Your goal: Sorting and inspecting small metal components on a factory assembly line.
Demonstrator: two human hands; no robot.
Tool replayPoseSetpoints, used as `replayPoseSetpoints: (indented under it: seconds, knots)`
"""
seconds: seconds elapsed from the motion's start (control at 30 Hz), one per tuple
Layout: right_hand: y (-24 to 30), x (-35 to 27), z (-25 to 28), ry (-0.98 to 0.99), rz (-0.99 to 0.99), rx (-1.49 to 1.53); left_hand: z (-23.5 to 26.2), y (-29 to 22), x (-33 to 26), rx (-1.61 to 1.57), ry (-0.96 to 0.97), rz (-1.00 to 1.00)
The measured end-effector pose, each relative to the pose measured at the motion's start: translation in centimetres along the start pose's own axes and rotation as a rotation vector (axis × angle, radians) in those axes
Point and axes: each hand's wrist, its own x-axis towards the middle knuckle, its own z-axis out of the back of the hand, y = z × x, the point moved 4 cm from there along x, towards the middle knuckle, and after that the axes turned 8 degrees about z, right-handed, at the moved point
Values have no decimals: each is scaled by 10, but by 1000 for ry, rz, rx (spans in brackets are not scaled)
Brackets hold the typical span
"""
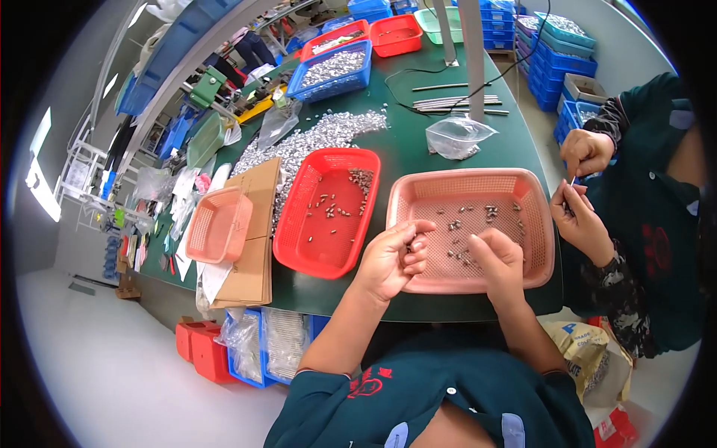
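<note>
A pink mesh basket (469, 181) stands in front of me with small metal cylindrical parts (457, 224) scattered over its bottom. At its left rim my left hand (396, 257) is turned palm up, its fingers curled in. Whatever those fingers hold is hidden. My right hand (499, 261) is over the front right of the basket, thumb up and fingers curled downward; its fingertips are mostly out of sight, so I cannot make out what is in them. Just left of my left hand is a red basket (290, 235) with more of the small metal parts, mostly toward its right side.
A co-worker's hands (586, 183) pinch a thin piece to the right. Loose silvery parts (310, 138) lie heaped behind the red basket. A smaller pink basket (222, 224) rests on cardboard (258, 261) at left. Farther back are a plastic bag (457, 138), metal rods (463, 103) and a post (473, 60).
</note>
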Motion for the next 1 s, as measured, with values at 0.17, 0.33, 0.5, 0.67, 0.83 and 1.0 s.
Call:
replayPoseSetpoints:
  seconds: [0.17, 0.33, 0.5, 0.67, 0.83, 1.0]
  knots:
    - [-2, 1, 2, -6, 25, -22, -17, 24, 13, -71, 164, 53]
    - [1, 1, 1, -17, 70, -54, -15, 35, 16, -62, 160, 72]
    - [9, 1, -3, 7, 243, -162, -15, 45, 16, -180, 144, 89]
    - [21, 1, -8, 45, 371, -264, -15, 47, 17, -179, 110, 74]
    - [24, 1, -9, 51, 373, -335, -17, 48, 18, -148, 101, 90]
    - [36, 1, -15, 156, 634, -677, -20, 45, 18, -50, 117, 14]
